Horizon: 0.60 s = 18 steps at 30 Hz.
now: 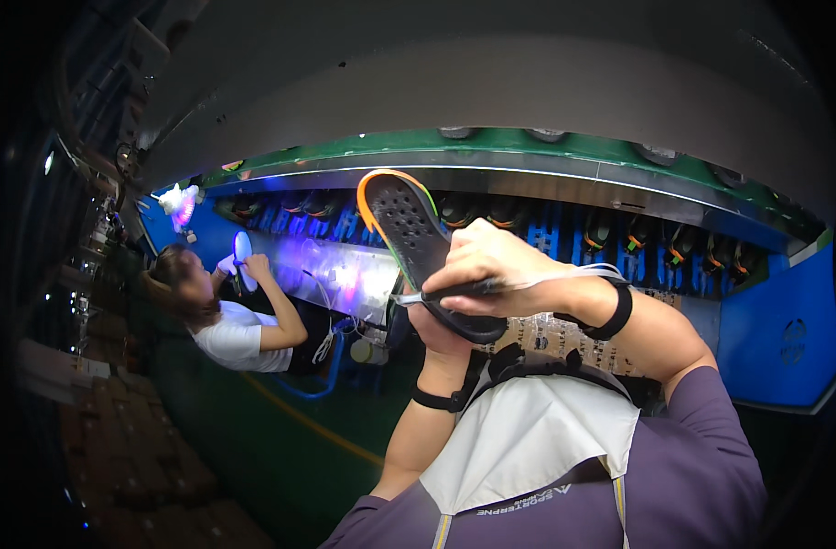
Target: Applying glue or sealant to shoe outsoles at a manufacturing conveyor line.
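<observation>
A black shoe sole [401, 220] with a dotted pattern of holes and an orange and green rim is held up in front of me, tilted with its far end to the upper left. My left hand [441, 334] grips it from below near its lower end; most of those fingers are hidden behind it. Closed around a slim black-handled tool [471, 288] is my right hand [500, 256]. The tool's thin metal tip points left, at the sole's left edge; whether it touches cannot be made out. A pale cord runs along my right wrist.
Beyond the sole runs a green conveyor [573, 146] with a metal edge. Under it, a blue rack [546, 229] carries several dark shoes with orange parts. At left, another person [244, 334] works under a violet lamp beside a metal table [363, 274]. Cardboard with tape lies below my hands.
</observation>
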### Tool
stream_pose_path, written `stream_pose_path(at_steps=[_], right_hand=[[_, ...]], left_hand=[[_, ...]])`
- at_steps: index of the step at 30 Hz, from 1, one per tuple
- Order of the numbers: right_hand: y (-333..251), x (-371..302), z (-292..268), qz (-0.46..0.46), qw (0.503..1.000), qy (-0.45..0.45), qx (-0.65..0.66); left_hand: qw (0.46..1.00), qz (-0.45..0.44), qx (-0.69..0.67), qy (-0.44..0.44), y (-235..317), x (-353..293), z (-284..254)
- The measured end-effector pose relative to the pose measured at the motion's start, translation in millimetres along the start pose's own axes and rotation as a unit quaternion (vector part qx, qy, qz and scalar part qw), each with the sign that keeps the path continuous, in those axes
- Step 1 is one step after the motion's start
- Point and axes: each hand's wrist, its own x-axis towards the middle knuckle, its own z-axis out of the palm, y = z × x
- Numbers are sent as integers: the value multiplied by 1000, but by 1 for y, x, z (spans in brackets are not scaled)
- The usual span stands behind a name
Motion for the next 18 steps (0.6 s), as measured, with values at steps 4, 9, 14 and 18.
stream_pose_path(at_steps=[4,9,14,18], right_hand=[[-10,-1,-1,77,978,89,-171],[-13,-2,-6,-14,998,-64,-6],[-17,-7,1,-35,986,-72,-145],[-29,-5,-14,10,993,-114,30]], left_hand=[[985,-42,-166,-34,8,7,3],[999,-7,-38,28,17,4,-9],[999,3,-51,-14,21,11,19],[986,-30,-145,-76,37,23,14]])
